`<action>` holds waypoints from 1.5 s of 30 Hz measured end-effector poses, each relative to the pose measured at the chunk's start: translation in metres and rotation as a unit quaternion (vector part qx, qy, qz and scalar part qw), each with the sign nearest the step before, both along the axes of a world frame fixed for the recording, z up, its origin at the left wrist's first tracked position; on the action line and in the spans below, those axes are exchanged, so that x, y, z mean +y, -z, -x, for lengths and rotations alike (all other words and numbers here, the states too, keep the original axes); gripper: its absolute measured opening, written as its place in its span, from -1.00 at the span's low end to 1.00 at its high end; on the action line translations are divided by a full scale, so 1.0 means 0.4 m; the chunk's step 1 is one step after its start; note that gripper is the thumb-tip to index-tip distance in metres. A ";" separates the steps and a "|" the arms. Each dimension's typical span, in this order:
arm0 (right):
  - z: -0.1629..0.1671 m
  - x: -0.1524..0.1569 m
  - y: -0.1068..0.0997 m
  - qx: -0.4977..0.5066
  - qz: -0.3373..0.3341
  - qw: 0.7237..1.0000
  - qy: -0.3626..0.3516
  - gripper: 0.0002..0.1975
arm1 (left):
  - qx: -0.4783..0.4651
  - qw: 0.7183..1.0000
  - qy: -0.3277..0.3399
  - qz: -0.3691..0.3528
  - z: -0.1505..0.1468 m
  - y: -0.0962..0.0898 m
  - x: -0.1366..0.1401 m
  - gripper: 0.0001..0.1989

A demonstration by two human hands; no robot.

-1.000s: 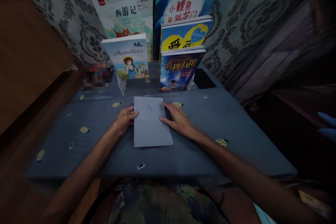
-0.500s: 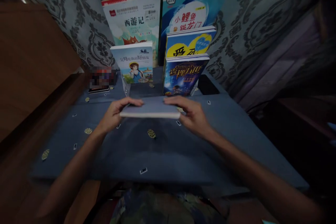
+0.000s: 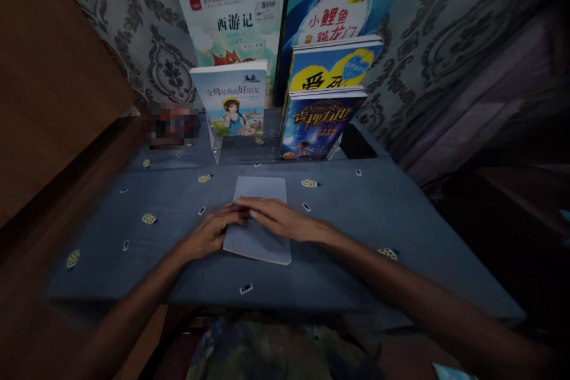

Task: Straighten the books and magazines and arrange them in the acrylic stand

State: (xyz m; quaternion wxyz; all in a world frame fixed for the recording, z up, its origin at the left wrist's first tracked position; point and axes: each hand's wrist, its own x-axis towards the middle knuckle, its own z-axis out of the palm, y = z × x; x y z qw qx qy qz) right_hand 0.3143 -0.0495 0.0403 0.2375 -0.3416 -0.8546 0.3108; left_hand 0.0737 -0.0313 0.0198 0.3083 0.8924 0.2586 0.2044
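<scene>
A pale, plain-covered book (image 3: 262, 246) lies flat on the blue tablecloth in front of me. My right hand (image 3: 278, 219) rests across its middle with the fingers stretched out and lying flat. At the book's left edge is my left hand (image 3: 211, 230), its fingers extended over the cover and partly hidden where they meet the right hand's fingertips. Neither hand grips the book. Beyond them a clear stand (image 3: 216, 148) holds upright books, among them a light blue one with a girl on it (image 3: 236, 110) and a dark blue one (image 3: 316, 127).
Taller books, a white-green one (image 3: 236, 24) and a teal one (image 3: 338, 6), stand behind. A dark flat object (image 3: 358, 143) lies right of the stand. A blurred-out pile (image 3: 173, 127) sits at the back left. A wooden cabinet (image 3: 53, 89) borders the left side.
The book has gone from being held up between both hands, seen edge-on, to lying flat on the table. My hands have come together over its cover.
</scene>
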 end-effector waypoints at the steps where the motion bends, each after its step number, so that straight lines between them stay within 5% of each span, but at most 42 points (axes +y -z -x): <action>1: 0.036 0.018 0.006 0.003 0.005 1.000 0.000 -0.51 | 0.005 1.000 -0.004 -0.003 -0.001 -0.003 -0.002 -0.65; 5: 0.098 0.095 0.056 -0.029 0.007 0.999 0.031 -0.38 | 0.008 1.000 -0.003 -0.005 0.002 0.004 -0.005 -0.59; 11: -0.023 0.148 0.103 -0.143 -0.055 0.973 0.170 -0.36 | -0.024 0.999 0.017 -0.015 0.008 0.031 0.005 -0.68; 15: -0.062 0.058 0.123 -0.189 -0.125 0.953 0.200 -0.38 | -0.011 0.999 0.014 -0.031 0.014 0.035 -0.007 -0.58; 20: -0.048 -0.110 0.143 -0.233 -0.133 0.942 0.202 -0.28 | 0.012 0.993 -0.111 -0.038 0.028 0.049 -0.039 -0.47; 24: -0.044 -0.174 0.144 -0.216 -0.126 0.947 0.204 -0.22 | -0.066 0.976 -0.184 0.092 0.013 0.048 -0.031 -0.53; 28: -0.047 -0.174 0.130 -0.205 -0.076 0.955 0.201 -0.23 | -0.196 0.896 -0.257 0.305 -0.034 0.031 0.006 -0.36; 30: -0.055 -0.169 0.124 -0.193 -0.051 0.960 0.197 -0.23 | -0.229 0.864 -0.236 0.380 -0.060 0.020 0.018 -0.29; 33: -0.075 -0.158 0.131 -0.154 -0.005 0.964 0.218 -0.24 | -0.224 0.858 -0.174 0.429 -0.084 0.007 0.020 -0.40; 39: -0.105 -0.088 0.149 0.091 0.085 0.924 0.360 -0.15 | -0.214 0.921 -0.171 0.278 -0.074 -0.015 0.004 -0.64; 43: -0.075 -0.036 0.102 0.267 0.244 0.892 0.273 -0.28 | -0.155 0.956 -0.205 0.139 -0.050 -0.029 0.016 -0.76; 45: -0.052 -0.012 0.076 0.306 0.259 0.888 0.226 -0.39 | -0.140 0.956 -0.244 0.086 -0.038 -0.030 0.035 -0.77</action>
